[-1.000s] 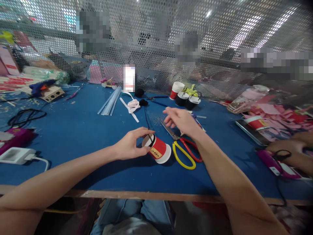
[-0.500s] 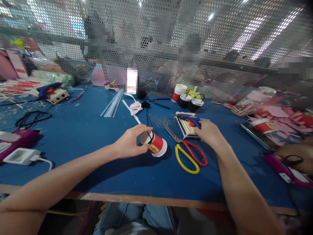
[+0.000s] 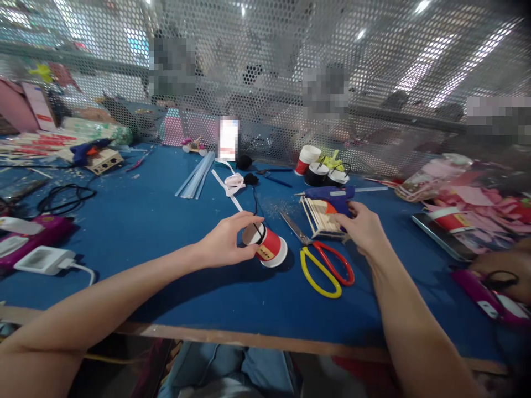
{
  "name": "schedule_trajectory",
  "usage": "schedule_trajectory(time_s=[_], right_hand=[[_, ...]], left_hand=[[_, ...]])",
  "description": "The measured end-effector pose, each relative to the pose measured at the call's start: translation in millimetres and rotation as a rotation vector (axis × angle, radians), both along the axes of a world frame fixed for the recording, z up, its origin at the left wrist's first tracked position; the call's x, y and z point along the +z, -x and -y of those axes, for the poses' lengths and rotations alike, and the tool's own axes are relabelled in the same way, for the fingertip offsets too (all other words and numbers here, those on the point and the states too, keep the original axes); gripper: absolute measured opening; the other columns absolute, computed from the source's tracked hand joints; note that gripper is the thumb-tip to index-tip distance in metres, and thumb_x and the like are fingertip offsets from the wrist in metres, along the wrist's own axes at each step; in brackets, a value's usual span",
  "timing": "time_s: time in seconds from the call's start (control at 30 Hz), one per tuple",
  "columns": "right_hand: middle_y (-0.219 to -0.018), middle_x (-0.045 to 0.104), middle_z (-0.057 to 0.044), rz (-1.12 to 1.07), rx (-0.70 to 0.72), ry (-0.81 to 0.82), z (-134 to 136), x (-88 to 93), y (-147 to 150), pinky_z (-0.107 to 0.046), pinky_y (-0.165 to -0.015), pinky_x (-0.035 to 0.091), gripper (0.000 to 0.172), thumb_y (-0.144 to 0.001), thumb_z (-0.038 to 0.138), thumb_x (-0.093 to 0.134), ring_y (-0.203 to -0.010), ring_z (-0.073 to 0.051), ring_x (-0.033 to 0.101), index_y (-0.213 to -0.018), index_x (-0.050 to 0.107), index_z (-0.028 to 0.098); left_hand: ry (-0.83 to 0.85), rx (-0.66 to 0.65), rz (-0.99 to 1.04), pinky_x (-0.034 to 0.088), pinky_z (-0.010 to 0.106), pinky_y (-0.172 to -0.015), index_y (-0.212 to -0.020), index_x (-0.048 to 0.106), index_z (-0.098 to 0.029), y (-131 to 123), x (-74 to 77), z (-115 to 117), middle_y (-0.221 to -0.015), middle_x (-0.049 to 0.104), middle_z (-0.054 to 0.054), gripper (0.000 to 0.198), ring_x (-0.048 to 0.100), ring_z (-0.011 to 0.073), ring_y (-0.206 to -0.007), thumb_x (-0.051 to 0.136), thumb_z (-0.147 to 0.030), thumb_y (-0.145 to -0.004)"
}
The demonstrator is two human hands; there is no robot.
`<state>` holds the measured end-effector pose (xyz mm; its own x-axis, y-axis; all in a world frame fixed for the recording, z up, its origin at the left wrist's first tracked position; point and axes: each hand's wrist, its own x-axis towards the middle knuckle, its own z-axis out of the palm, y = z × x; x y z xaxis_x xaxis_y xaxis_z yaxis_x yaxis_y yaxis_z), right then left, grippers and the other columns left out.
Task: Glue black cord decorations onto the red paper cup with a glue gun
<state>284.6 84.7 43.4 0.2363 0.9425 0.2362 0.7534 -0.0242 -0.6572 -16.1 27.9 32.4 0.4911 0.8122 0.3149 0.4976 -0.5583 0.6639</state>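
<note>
My left hand [image 3: 230,241] is closed on a red and white paper cup [image 3: 272,246] that lies tilted on the blue table, its base toward my left palm. Black yarn [image 3: 254,200] runs from a small black ball down to the cup. A blue glue gun [image 3: 327,193] with an orange trigger is at the fingers of my right hand [image 3: 360,222], which are closed around its handle. Under the gun sits a small rack of wooden sticks [image 3: 316,216]. Between the hands lie scissors [image 3: 306,240] with one yellow and one red handle.
White ribbon [image 3: 233,182] and clear glue sticks [image 3: 196,176] lie beyond my left hand. Several cups [image 3: 307,158] stand near the mesh screen. At left are a purple power strip [image 3: 37,237] and another glue gun [image 3: 88,150]; a phone [image 3: 442,235] lies at right.
The glue gun has risen and turned in my right hand, its side and glue stick now showing more. My left hand keeps the cup in place. The view has shifted slightly.
</note>
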Motion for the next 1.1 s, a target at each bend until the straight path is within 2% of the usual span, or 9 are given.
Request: schedule_trajectory(time_s=[0.1, 0.17, 0.2, 0.33, 0.5, 0.6, 0.77, 0.93, 1.1], right_hand=[[-0.069, 0.063, -0.003, -0.290, 0.229, 0.069, 19, 11.9, 10, -0.027, -0.058, 0.046, 0.020, -0.070, 0.035, 0.062, -0.063, -0.016, 0.057, -0.074, 0.059, 0.016], [-0.059, 0.057, 0.000, -0.309, 0.382, 0.114, 33, 18.7, 20, -0.024, -0.054, 0.043, 0.026, -0.074, 0.037, 0.061, -0.056, -0.012, 0.053, -0.060, 0.055, 0.017], [-0.057, 0.056, 0.001, -0.319, 0.431, 0.117, 40, 20.9, 26, -0.023, -0.054, 0.043, 0.025, -0.075, 0.037, 0.061, -0.054, -0.011, 0.052, -0.061, 0.056, 0.016], [-0.055, 0.055, 0.003, -0.334, 0.559, 0.163, 61, 19.5, 49, -0.022, -0.049, 0.043, 0.022, -0.079, 0.035, 0.057, -0.049, -0.010, 0.051, -0.090, 0.063, 0.017], [-0.053, 0.057, 0.000, -0.151, 0.551, 0.080, 74, 6.4, 58, -0.027, -0.044, 0.045, 0.020, -0.079, 0.036, 0.055, -0.043, -0.013, 0.051, -0.082, 0.065, 0.018], [-0.047, 0.054, 0.000, -0.026, 0.586, -0.005, 76, 1.4, 52, -0.031, -0.049, 0.048, 0.018, -0.076, 0.038, 0.057, -0.046, -0.016, 0.054, -0.080, 0.068, 0.023], [-0.052, 0.059, -0.003, 0.161, 0.678, -0.133, 79, 6.3, 56, -0.036, -0.058, 0.051, 0.020, -0.077, 0.036, 0.053, -0.059, -0.021, 0.060, -0.079, 0.068, 0.025], [-0.060, 0.062, -0.002, 0.085, 0.598, -0.125, 86, 11.9, 70, -0.029, -0.053, 0.051, 0.016, -0.080, 0.030, 0.050, -0.054, -0.016, 0.058, -0.073, 0.063, 0.022], [-0.063, 0.060, 0.000, 0.098, 0.605, -0.109, 89, 4.8, 69, -0.025, -0.052, 0.049, 0.011, -0.079, 0.026, 0.054, -0.055, -0.013, 0.057, -0.073, 0.060, 0.021]], left_hand=[[0.012, 0.005, 0.026, 0.051, 0.032, -0.082, -0.119, 0.051, -0.013, 0, -0.8, -1, -0.114, 0.055, 0.012, 0.049, 0.056, 0.0228, -0.104, 0.056, -0.022, -0.071], [0.019, 0.018, 0.037, 0.050, 0.033, -0.083, -0.118, 0.052, -0.015, 1, -1.7, -3, -0.115, 0.056, 0.012, 0.048, 0.056, 0.0229, -0.103, 0.056, -0.021, -0.070], [0.024, 0.025, 0.038, 0.050, 0.034, -0.083, -0.118, 0.052, -0.015, 1, -2.3, -4, -0.115, 0.056, 0.012, 0.048, 0.056, 0.0228, -0.103, 0.056, -0.021, -0.070], [0.058, 0.038, 0.062, 0.051, 0.032, -0.082, -0.118, 0.052, -0.015, 2, -5.4, -6, -0.114, 0.055, 0.010, 0.048, 0.057, 0.0211, -0.100, 0.055, -0.020, -0.071], [0.085, 0.022, 0.135, 0.049, 0.034, -0.084, -0.116, 0.054, -0.014, 3, -8.0, -10, -0.112, 0.056, 0.011, 0.046, 0.057, 0.0206, -0.098, 0.056, -0.017, -0.070], [0.116, 0.016, 0.179, 0.048, 0.035, -0.086, -0.116, 0.054, -0.013, 3, -9.5, -13, -0.112, 0.056, 0.012, 0.046, 0.058, 0.0211, -0.099, 0.057, -0.019, -0.071], [0.147, 0.006, 0.215, 0.048, 0.037, -0.088, -0.116, 0.054, -0.012, 4, -12.4, -15, -0.112, 0.056, 0.012, 0.045, 0.058, 0.0214, -0.100, 0.058, -0.020, -0.072], [0.138, -0.004, 0.205, 0.047, 0.037, -0.089, -0.117, 0.052, -0.014, 5, -13.7, -16, -0.113, 0.056, 0.011, 0.045, 0.057, 0.0201, -0.101, 0.057, -0.021, -0.073], [0.119, -0.008, 0.207, 0.048, 0.035, -0.087, -0.116, 0.053, -0.014, 5, -14.7, -17, -0.113, 0.056, 0.011, 0.044, 0.057, 0.0200, -0.100, 0.057, -0.022, -0.074]])
